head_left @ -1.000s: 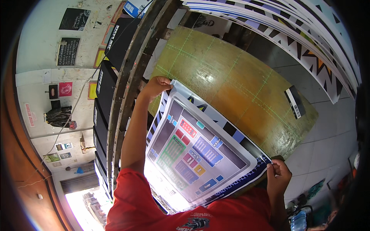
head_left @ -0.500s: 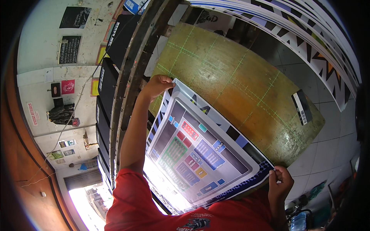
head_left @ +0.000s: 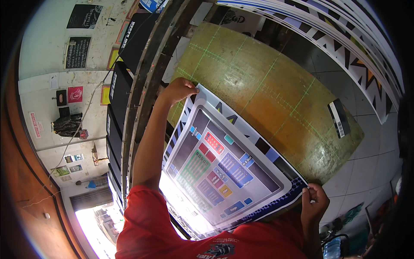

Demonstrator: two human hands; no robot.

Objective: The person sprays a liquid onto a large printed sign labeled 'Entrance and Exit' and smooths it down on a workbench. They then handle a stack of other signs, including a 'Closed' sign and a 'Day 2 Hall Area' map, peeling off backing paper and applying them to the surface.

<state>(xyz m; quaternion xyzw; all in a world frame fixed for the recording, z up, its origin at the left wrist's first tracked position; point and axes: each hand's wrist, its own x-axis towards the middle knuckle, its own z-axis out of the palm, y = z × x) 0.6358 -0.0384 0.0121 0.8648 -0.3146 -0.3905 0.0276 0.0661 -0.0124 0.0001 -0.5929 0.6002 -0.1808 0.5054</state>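
A large printed poster (head_left: 254,149) with a colourful layout plan on it lies across the near part of the green cutting mat (head_left: 241,82). My left hand (head_left: 180,90) pinches its far left corner between thumb and fingers. At its right corner my right hand (head_left: 315,200) grips the edge in the same way. The poster's far edge runs slantwise between both hands. Strong light washes out the near left part of the sheet, and its near edge meets my red shirt.
A black-and-white strip (head_left: 338,118) rests on the mat's right end. Printed boards (head_left: 371,73) stand stacked at the far right. A dark metal rail (head_left: 140,86) runs along the left, beside black boxes (head_left: 118,90). Bottles and tools (head_left: 334,246) sit low at right.
Both hands keep hold of the poster. Its far left corner, with my left hand, has shifted slightly upward and right in the picture; the view itself moved a little.
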